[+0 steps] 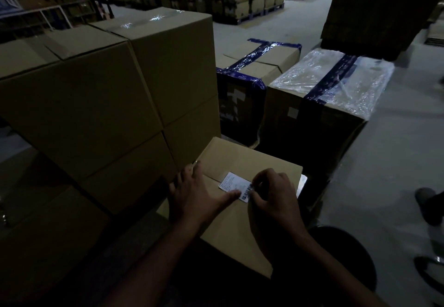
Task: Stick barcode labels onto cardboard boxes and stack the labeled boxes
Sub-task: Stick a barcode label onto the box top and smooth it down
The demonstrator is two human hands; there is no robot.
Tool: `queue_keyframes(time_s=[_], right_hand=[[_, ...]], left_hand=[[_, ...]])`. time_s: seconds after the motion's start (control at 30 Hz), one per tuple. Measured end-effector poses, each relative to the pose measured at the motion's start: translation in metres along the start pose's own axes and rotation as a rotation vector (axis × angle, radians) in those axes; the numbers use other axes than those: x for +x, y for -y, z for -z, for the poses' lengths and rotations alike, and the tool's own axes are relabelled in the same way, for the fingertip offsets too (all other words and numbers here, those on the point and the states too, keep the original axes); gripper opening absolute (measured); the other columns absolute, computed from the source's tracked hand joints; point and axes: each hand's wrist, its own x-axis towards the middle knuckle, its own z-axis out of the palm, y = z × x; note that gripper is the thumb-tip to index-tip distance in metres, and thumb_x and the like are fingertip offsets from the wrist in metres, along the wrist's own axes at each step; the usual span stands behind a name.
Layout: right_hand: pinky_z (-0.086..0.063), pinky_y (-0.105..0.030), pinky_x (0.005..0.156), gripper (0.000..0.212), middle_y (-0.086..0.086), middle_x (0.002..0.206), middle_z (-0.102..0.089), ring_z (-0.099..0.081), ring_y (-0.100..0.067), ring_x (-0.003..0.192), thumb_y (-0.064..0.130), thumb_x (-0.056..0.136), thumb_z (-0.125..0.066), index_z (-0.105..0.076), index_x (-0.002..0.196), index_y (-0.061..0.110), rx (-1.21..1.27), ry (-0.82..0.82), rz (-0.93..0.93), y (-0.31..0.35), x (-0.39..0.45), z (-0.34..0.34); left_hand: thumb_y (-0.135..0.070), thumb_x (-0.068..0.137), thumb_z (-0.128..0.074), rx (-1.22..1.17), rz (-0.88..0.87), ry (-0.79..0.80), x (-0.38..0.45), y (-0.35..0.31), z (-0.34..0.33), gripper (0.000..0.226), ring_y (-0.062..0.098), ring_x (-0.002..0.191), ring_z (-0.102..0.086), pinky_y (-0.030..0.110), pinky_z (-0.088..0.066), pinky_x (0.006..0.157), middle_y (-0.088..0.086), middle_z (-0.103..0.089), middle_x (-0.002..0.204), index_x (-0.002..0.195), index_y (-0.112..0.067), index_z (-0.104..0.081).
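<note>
Head view: a barcode label is laid on the cardboard box top, long axis running from the far-left edge toward the near-right. Left hand is spread flat, thumb pressing the label; right hand fingers are pinched on its barcode end.

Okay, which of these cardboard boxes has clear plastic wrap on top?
The box with plastic wrap at right, crossed by dark blue tape; its left neighbour has tape only, the rest are plain.
</note>
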Motion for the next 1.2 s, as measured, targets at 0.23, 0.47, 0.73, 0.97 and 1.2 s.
queue_keyframes(time_s=[0.23, 0.47, 0.73, 0.97, 1.2], right_hand=[[-0.044, -0.012, 0.077, 0.031, 0.016, 0.09, -0.046, -0.054, -0.01, 0.089, 0.009, 0.074, -0.076, -0.058, 0.09, 0.029, 0.082, 0.045, -0.016, 0.001, -0.005, 0.004], [-0.019, -0.023, 0.081, 0.016, 0.017, 0.097, -0.06, -0.047, -0.011, 0.098, 0.031, 0.079, -0.068, -0.06, 0.094, 0.033, -0.144, -0.207, 0.013, 0.001, -0.053, -0.016], [-0.042, -0.032, 0.086, 0.014, 0.018, 0.103, -0.064, -0.051, -0.007, 0.101, 0.03, 0.084, -0.067, -0.066, 0.098, 0.033, -0.059, -0.025, 0.159, -0.014, -0.015, -0.003], [-0.039, -0.027, 0.078, 0.021, 0.007, 0.106, -0.069, -0.057, -0.018, 0.101, 0.026, 0.083, -0.072, -0.07, 0.104, 0.023, -0.169, 0.207, 0.276, -0.023, 0.017, 0.016], [-0.029, -0.029, 0.081, 0.022, 0.009, 0.103, -0.063, -0.05, -0.015, 0.101, 0.023, 0.081, -0.071, -0.059, 0.1, 0.024, -0.166, -0.023, 0.144, 0.002, -0.01, -0.011]], left_hand=[[-0.108, 0.047, -0.034, -0.016, 0.014, 0.002, 0.001, -0.001, 0.002, 0.135, 0.023, 0.141, -0.032, 0.046, -0.027, 0.113, 0.002, -0.033, 0.155, 0.151, -0.022, -0.027], [-0.105, 0.052, -0.035, -0.037, 0.022, 0.027, 0.001, -0.002, 0.005, 0.129, 0.023, 0.14, -0.033, 0.045, -0.026, 0.113, 0.002, -0.033, 0.155, 0.152, -0.023, -0.027], [-0.076, 0.073, -0.064, -0.134, 0.208, 0.054, -0.002, 0.011, 0.012, 0.103, 0.031, 0.137, -0.031, 0.046, -0.028, 0.11, 0.011, -0.035, 0.149, 0.153, -0.024, -0.025], [-0.077, 0.063, -0.073, -0.237, 0.309, 0.135, -0.012, 0.024, 0.018, 0.121, 0.032, 0.145, -0.024, 0.052, -0.023, 0.117, 0.01, -0.022, 0.159, 0.156, -0.026, -0.015], [-0.08, 0.056, -0.075, -0.343, 0.243, 0.108, -0.004, 0.005, 0.007, 0.133, 0.029, 0.147, -0.021, 0.051, -0.032, 0.114, 0.006, -0.019, 0.162, 0.157, -0.025, -0.008]])
